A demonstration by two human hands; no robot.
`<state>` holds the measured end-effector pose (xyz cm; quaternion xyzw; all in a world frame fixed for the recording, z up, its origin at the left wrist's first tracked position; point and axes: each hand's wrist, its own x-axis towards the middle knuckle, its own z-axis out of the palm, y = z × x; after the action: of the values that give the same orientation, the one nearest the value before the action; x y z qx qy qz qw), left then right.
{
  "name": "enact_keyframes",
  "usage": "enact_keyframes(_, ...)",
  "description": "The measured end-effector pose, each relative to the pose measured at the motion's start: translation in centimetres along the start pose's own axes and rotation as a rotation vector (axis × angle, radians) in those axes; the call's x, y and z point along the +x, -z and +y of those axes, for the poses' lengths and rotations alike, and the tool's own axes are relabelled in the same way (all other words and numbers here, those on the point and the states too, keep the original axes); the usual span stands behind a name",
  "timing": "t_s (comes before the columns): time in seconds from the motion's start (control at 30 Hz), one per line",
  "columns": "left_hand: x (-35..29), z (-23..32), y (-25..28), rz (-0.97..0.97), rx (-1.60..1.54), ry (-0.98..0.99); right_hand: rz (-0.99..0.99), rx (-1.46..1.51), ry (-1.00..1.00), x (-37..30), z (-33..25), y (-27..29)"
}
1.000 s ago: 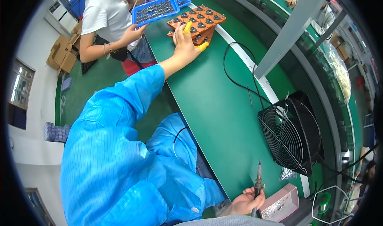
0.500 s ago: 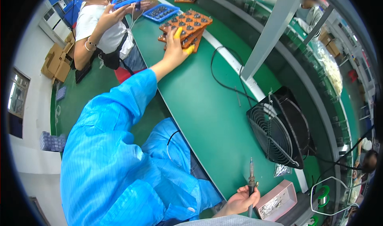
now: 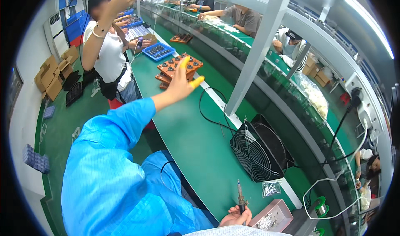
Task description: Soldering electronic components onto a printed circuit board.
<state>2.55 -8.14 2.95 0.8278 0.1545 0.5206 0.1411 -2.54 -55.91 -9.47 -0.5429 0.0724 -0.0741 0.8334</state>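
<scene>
My left hand (image 3: 180, 87) reaches out with its fingers spread, yellow covers on two fingertips. It holds nothing and hides part of a stack of orange trays (image 3: 170, 66) fitted with small dark parts; whether it touches the stack I cannot tell. Low in the view, my right hand (image 3: 236, 217) grips a soldering iron (image 3: 240, 196) by its dark handle, tip pointing up. Close to that hand are a pink box (image 3: 280, 212) of small metal pieces and a clear bag (image 3: 271, 189) of silvery parts.
A black fan (image 3: 262, 148) with a wire guard stands at the bench's right edge. Beyond the stack lies a blue tray (image 3: 158, 51) of dark parts. A co-worker in white (image 3: 104, 57) stands far left, one arm raised. Solder wire (image 3: 321, 207) sits lower right.
The view has tilted up, showing more people across the line. My left hand has come away from the stack's edge, fingers spreading. The co-worker's raised blue tray has gone higher, mostly out of view.
</scene>
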Motion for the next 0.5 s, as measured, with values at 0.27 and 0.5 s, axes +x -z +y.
enact_keyframes(0.27, 16.2, 8.4, 1.0, -0.179, -0.957, 0.142, -0.001, 0.129, -0.038, 0.2, -0.4, 0.3)
enact_keyframes(0.5, 16.6, 17.3, 1.7, -0.317, -0.799, -0.205, -0.068, 0.177, -0.086, 0.5, -0.3, -0.1)
